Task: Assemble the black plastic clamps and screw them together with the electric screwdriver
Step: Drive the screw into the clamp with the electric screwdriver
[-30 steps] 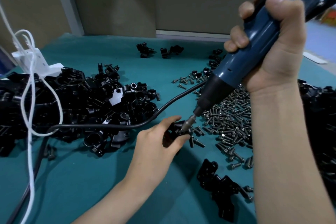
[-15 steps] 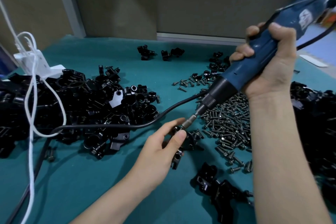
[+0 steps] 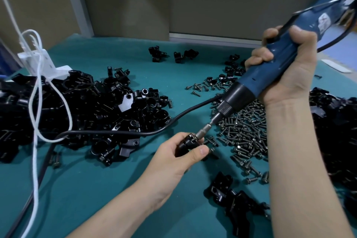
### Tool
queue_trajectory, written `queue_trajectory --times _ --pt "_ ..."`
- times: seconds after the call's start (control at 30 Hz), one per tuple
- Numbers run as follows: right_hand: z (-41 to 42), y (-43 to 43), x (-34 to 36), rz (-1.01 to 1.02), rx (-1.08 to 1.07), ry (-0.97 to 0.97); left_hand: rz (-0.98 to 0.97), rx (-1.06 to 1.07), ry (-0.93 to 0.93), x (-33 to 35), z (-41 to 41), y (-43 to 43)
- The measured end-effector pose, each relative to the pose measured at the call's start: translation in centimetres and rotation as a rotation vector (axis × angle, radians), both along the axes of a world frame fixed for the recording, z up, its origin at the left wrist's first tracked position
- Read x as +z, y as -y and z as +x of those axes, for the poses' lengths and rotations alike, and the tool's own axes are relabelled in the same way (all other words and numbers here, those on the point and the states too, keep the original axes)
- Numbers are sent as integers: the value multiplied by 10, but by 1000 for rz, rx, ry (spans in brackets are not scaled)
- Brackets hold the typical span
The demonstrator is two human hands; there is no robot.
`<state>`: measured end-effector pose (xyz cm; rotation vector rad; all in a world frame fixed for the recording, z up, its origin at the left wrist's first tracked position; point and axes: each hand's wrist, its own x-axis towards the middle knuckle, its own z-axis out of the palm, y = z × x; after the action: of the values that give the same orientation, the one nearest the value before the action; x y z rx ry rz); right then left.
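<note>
My left hand (image 3: 173,157) grips a small black plastic clamp (image 3: 188,144) just above the green table mat (image 3: 96,189), thumb across its front. My right hand (image 3: 286,71) is wrapped round the blue electric screwdriver (image 3: 268,75), which slants down to the left. Its metal bit (image 3: 203,131) meets the top of the held clamp. Whether a screw sits under the bit is hidden.
A big heap of black clamp parts (image 3: 77,114) lies at left, another black heap (image 3: 336,141) at right. Loose screws (image 3: 245,133) are spread under the driver. Assembled clamps (image 3: 231,203) lie near my right forearm. A black cable (image 3: 116,133) and a white cord (image 3: 36,121) cross the left side.
The screwdriver has tilted flatter and its body has drawn back to the right. My left hand has turned the clamp and now holds it lifted against the bit.
</note>
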<state>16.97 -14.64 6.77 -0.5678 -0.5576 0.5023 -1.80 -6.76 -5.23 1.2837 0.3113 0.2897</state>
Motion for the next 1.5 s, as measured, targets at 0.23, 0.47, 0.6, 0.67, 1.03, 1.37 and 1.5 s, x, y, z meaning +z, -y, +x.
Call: queue_trajectory --times 0.23,0.47,0.6,0.67,1.03,1.37,1.5 --pt "-3 -3 0 -16 4 -6 149 32 -7 2 -1 0" --pt "-3 -5 -2 -25 10 -8 115 36 -15 0 0 1" --pt "-4 -6 -2 -26 18 -11 129 13 26 -1 -1 -1" --pt "-4 -6 -2 -30 18 -8 134 1 7 0 -2 -2" --pt "-4 -8 -3 -46 -3 -29 211 -30 -3 -1 -2 -2" --pt "-3 -3 1 -61 -111 -20 227 -5 -13 -1 -1 1" --pt "3 6 4 -219 -151 45 494 190 -15 1 -4 -1"
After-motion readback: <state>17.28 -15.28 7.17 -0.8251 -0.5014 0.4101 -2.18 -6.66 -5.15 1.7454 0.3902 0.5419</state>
